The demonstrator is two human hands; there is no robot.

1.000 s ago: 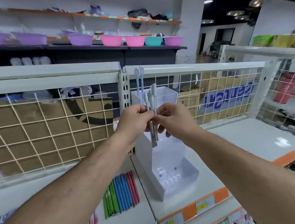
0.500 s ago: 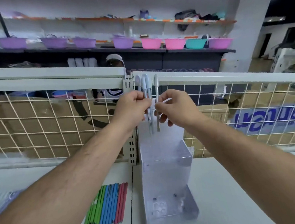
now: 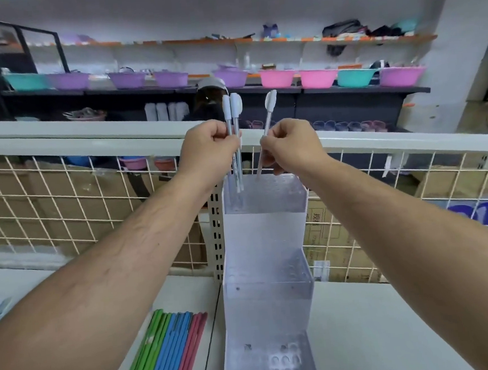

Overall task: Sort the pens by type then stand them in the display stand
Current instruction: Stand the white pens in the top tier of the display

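Observation:
A clear stepped display stand (image 3: 263,241) with three tiers of holes stands on the white shelf, against the wire fence. My left hand (image 3: 208,155) grips two white pens (image 3: 235,144) upright, their tips down at the top tier's left side. My right hand (image 3: 291,147) pinches a single white pen (image 3: 269,110), tilted, with its tip just above the top tier. A row of green, blue and pink pens (image 3: 169,345) lies flat on the shelf left of the stand.
A white wire mesh fence (image 3: 63,205) with a top rail backs the shelf; cardboard boxes sit behind it. Far shelves hold coloured plastic basins (image 3: 316,77). A person's cap and head (image 3: 212,96) show beyond the rail. The white shelf (image 3: 394,333) extends right of the stand.
My right hand has drawn one white pen away from the bunch in my left hand, so the hands are now apart. The view has tilted upward.

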